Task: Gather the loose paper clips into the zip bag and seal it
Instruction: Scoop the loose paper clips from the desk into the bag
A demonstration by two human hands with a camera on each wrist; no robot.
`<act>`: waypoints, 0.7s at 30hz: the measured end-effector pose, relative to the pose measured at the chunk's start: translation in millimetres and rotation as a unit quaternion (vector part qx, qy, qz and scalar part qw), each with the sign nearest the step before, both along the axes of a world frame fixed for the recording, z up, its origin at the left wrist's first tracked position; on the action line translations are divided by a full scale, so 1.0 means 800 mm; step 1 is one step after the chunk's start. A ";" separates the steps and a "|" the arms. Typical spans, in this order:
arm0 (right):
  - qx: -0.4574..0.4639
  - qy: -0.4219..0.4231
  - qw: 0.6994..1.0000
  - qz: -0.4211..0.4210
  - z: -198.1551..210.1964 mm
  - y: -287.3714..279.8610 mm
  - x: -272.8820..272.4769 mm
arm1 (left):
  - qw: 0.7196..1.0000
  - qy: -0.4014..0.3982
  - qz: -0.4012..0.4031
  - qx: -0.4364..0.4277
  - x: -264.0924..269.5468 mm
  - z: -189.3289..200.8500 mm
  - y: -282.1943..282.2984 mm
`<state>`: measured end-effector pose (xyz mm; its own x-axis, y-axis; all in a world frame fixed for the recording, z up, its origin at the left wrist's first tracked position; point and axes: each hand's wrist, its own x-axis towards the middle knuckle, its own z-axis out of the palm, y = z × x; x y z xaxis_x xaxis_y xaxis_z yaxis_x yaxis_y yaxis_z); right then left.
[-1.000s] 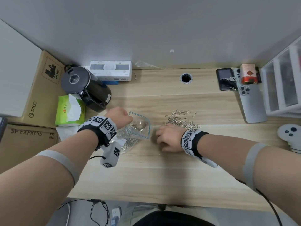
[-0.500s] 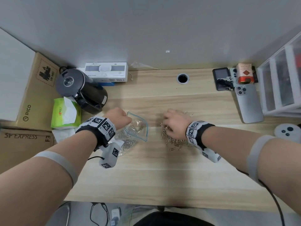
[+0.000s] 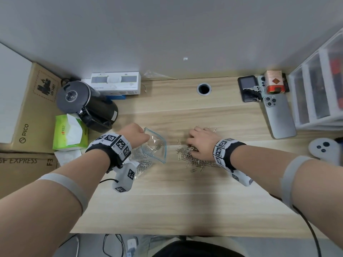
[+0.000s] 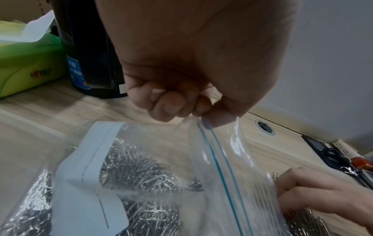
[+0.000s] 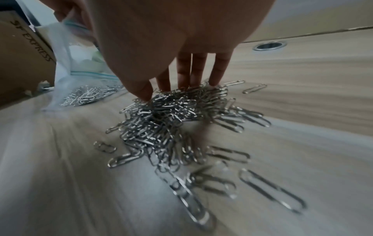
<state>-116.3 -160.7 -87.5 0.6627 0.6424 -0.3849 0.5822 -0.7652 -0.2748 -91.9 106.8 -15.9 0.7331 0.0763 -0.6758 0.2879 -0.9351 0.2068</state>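
A clear zip bag (image 3: 155, 145) with a blue seal strip lies left of the desk's centre, its mouth facing right. My left hand (image 3: 137, 134) pinches the bag's far rim between thumb and fingers (image 4: 181, 102) and holds the mouth up. Many silver clips (image 4: 141, 167) lie inside the bag (image 4: 222, 175), beside a white label. To its right a heap of loose paper clips (image 3: 193, 160) is spread on the wood. My right hand (image 3: 200, 140) rests on the heap's far side, straight fingers (image 5: 191, 68) and thumb touching the clips (image 5: 165, 115). The bag (image 5: 66, 68) stands just left of the heap.
A black kettle (image 3: 87, 106) and a green tissue box (image 3: 68, 134) stand close behind my left hand. A phone (image 3: 280, 115), small boxes and white drawers (image 3: 319, 95) fill the right side. A grey controller (image 3: 324, 149) sits at the right edge, a cable hole (image 3: 203, 89) at the back.
My right hand left the spot beside the bag's mouth, went right and back, and now lies on the clip heap. The left hand keeps its pinch on the bag.
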 end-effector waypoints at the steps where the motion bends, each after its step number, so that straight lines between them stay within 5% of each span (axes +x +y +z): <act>1: 0.004 -0.009 1.000 -0.013 0.002 -0.005 -0.001 | 1.000 0.001 -0.003 0.001 0.000 -0.001 -0.001; 7: 0.000 -0.022 0.974 -0.225 -0.002 -0.033 0.007 | 1.000 0.000 -0.022 0.005 0.002 -0.003 -0.008; 17: 0.027 0.080 0.986 -0.142 -0.007 -0.021 -0.020 | 0.999 -0.003 -0.035 0.004 -0.003 -0.006 -0.014; 21: 0.029 0.048 0.980 -0.189 0.003 -0.025 -0.026 | 0.999 -0.008 -0.035 0.002 -0.007 -0.005 -0.017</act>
<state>-137.0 -180.4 -85.5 0.8207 0.3803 -0.4265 0.2289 -0.9027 -0.3644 -97.2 93.0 -19.8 0.7471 0.0266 -0.6642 0.2186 -0.9535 0.2076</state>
